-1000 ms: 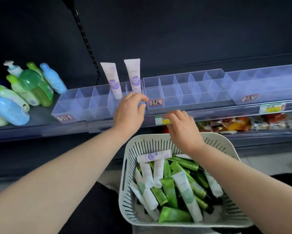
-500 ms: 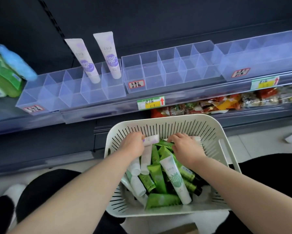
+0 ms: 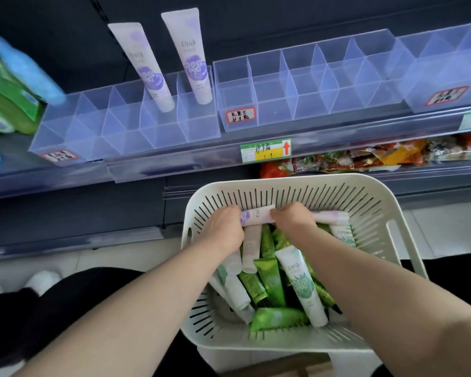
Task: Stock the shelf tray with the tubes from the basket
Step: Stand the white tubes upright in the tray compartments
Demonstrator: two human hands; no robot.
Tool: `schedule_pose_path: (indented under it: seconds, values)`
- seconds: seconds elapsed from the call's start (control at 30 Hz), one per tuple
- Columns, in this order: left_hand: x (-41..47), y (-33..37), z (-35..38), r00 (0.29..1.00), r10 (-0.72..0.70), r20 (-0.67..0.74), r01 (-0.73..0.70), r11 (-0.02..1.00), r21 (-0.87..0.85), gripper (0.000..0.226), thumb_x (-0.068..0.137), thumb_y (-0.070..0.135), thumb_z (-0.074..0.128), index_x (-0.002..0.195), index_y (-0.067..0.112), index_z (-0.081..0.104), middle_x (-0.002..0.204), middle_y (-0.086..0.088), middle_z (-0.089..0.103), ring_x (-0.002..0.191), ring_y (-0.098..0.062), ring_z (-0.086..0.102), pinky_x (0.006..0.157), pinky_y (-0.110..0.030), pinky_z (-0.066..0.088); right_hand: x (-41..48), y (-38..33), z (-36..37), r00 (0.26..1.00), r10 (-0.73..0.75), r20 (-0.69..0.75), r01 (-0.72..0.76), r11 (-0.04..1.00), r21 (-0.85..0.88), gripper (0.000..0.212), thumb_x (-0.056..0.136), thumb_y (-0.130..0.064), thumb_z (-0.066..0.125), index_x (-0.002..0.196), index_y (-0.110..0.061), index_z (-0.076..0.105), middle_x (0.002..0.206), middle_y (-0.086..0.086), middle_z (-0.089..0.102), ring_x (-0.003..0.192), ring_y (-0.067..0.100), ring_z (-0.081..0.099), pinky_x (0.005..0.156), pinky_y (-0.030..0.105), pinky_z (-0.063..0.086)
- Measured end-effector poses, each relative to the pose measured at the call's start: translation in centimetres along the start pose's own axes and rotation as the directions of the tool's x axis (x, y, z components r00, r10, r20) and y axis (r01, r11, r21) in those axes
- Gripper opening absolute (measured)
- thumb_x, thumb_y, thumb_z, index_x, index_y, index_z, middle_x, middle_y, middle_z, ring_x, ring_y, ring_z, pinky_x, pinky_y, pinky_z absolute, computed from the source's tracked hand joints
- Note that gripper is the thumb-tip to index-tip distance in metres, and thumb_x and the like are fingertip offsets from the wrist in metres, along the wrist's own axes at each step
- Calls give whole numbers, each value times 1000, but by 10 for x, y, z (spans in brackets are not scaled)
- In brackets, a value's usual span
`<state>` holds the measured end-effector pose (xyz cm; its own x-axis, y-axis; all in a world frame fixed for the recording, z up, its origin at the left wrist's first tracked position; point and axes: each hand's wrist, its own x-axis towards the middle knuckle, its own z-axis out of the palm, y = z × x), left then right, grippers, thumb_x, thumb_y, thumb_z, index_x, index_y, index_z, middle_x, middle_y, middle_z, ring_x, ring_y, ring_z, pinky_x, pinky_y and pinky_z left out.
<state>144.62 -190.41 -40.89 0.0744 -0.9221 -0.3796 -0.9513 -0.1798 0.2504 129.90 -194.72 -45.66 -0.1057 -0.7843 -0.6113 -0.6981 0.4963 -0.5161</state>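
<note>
Picking step: at the far side of the basket [image 3: 365, 202] the left hand [image 3: 223, 229] curls round a purple tube [image 3: 257, 216], the right hand [image 3: 291, 221] round a second purple tube [image 3: 332, 214]. Next, I judge, both must go upright into free cells of the shelf tray [image 3: 125, 141].

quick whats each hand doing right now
Left hand: grips a lilac tube in the basket.
Right hand: grips a second lilac tube beside it.
</note>
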Motion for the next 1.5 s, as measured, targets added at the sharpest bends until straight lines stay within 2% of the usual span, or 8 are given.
schedule_pose_path:
  seconds: [0.13,0.27,0.57,0.8,1.0,1.1,1.27,1.5]
  values:
    - [-2,-5,0,999,-39,6,39,999,-18,25,89,5,53,110,15,60,109,-4,62,97,-24,58,75,-32,44,-6,0,-13,998,-54,-13,54,998,-19,21,94,-20,46,92,-4,58,90,10,61,79,24,52,66,27,38]
    - [-3,-4,4,997,-74,-7,74,997,-38,26,89,5,52,111,16,61,109,-4,62,95,-23,57,72,-33,44,-33,13,-45,962,-237,-136,242,970,16,21,97,-17,44,76,-12,43,76,5,52,70,23,50,54,30,35]
    - [-5,22,18,994,-75,78,79,996,-43,21,88,6,54,106,12,63,105,-8,63,97,-26,60,85,-38,50,-77,31,-94,765,-605,-222,533,787,-311,12,98,-20,42,105,-18,51,84,5,63,73,25,58,61,38,48]
    - [6,37,31,976,-170,138,170,985,10,36,88,27,68,117,8,58,110,-9,63,100,-26,60,72,-30,43,-76,30,-87,682,-691,-239,578,709,-404,14,96,-18,46,106,-21,55,93,-2,63,90,21,54,67,37,47]
    - [14,43,26,947,-224,232,238,971,-35,38,76,27,77,108,13,62,90,-2,62,83,-20,60,67,-29,47,-62,35,-76,733,-645,-218,554,751,-358,17,98,-26,44,107,-21,57,90,-2,67,80,22,61,66,37,50]
    - [12,43,20,929,-223,296,289,936,-202,33,75,16,68,107,15,61,94,-5,64,84,-22,62,72,-32,52,-59,36,-75,752,-622,-217,531,768,-358,17,97,-27,44,107,-23,57,88,-2,67,78,23,63,66,38,52]
    - [0,34,13,962,-147,231,250,816,-522,24,86,23,69,110,19,64,107,-5,66,99,-24,62,95,-44,49,-66,27,-74,756,-615,-225,524,774,-355,17,98,-29,42,106,-29,57,88,-3,67,78,22,63,66,38,53]
    - [-25,23,-20,998,-52,-31,29,866,-499,23,85,31,70,100,14,65,92,-7,68,86,-27,65,81,-39,53,-94,15,-72,717,-649,-255,550,752,-364,21,98,-28,43,111,-26,61,94,-1,69,87,23,63,71,38,52]
